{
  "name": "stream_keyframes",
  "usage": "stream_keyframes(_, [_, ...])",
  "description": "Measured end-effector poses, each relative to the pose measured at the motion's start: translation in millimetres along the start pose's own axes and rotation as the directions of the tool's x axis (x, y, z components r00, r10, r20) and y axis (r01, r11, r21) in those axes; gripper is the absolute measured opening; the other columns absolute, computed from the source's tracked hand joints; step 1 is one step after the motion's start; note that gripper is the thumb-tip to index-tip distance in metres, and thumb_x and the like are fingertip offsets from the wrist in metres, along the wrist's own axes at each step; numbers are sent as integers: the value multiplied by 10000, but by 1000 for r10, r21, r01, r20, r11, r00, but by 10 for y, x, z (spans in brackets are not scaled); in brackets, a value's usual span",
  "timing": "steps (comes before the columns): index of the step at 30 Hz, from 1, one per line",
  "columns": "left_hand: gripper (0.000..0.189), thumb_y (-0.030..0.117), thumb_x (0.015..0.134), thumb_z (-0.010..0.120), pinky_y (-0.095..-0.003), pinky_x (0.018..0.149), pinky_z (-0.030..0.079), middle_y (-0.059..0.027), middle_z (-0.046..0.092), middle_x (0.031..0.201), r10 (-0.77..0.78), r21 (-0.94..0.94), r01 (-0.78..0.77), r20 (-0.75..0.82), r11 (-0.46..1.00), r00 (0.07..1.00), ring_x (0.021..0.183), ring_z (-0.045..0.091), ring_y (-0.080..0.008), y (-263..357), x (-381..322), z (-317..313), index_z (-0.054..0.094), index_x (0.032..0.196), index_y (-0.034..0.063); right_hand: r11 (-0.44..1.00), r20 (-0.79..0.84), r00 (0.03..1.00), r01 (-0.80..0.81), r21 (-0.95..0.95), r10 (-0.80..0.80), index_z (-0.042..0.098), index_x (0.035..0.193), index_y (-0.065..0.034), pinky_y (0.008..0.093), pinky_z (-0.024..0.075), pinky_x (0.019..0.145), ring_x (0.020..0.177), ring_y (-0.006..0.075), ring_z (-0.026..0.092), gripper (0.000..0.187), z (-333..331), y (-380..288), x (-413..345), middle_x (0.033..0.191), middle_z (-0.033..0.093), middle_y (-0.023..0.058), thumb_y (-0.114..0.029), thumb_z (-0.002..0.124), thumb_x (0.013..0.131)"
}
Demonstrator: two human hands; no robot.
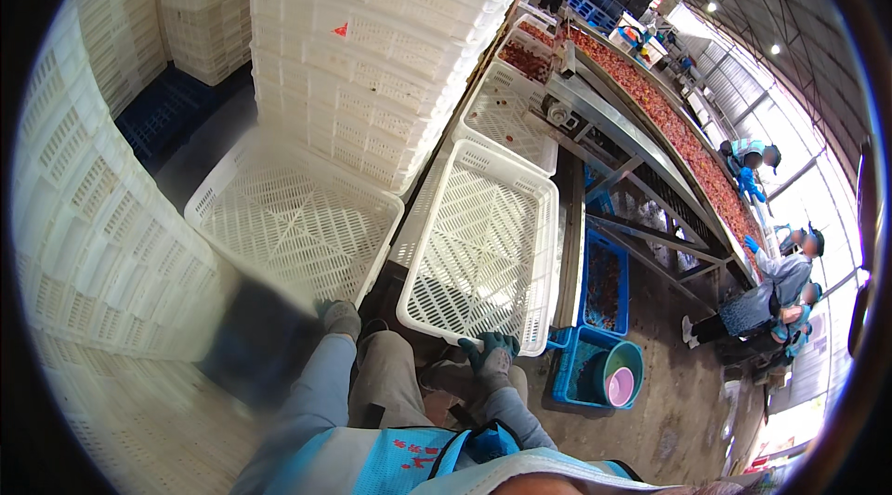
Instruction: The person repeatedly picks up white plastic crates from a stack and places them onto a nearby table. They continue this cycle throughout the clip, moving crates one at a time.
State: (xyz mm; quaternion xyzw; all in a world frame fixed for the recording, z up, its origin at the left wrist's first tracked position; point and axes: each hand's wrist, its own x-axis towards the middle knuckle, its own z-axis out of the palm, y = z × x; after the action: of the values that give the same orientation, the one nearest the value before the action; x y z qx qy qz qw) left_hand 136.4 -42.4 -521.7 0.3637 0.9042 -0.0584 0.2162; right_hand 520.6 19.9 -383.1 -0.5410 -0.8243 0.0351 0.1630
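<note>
My left hand (340, 319), in a grey and dark green work glove, is at the near corner of a white slatted plastic crate (300, 223) on the left; its fingertips are partly hidden, so its grip is unclear. Gloved alike, my right hand (493, 354) has its fingers over the near rim of another empty white crate (481, 244). That crate sits on a rail beside the conveyor frame. Beyond it in the row stands a white crate with a few small red pieces (507, 111), then crates of dark red produce (524, 61).
Tall stacks of white crates (348, 56) rise ahead and at left. A conveyor belt with red produce (669, 118) runs on the right, where several co-workers stand. Below are a blue crate (605, 286) and a blue crate holding a green basin (620, 362) and a pink bowl (619, 386).
</note>
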Motion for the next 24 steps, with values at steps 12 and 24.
stream_keyframes(12, [346,334,1058,669,-640,1341,185,-80,778,1420,13,-76,-12,18,997,1000,1434,653,-302,32,-237,-346,833,1351,253,997,48,999,-19,-74,22,858,979,-135,546,442,1063,1081,393,712,585,7,-18,14,1008,798,128,-712,815,893])
stream_keyframes(24, [420,457,962,751,-568,1235,436,-147,832,1273,205,-128,-207,-35,970,978,1273,744,-407,-136,-177,-309,861,1278,203,998,96,994,-60,23,57,836,1018,-118,579,427,1100,1154,445,658,597,-82,-44,69,1087,779,181,-702,805,902])
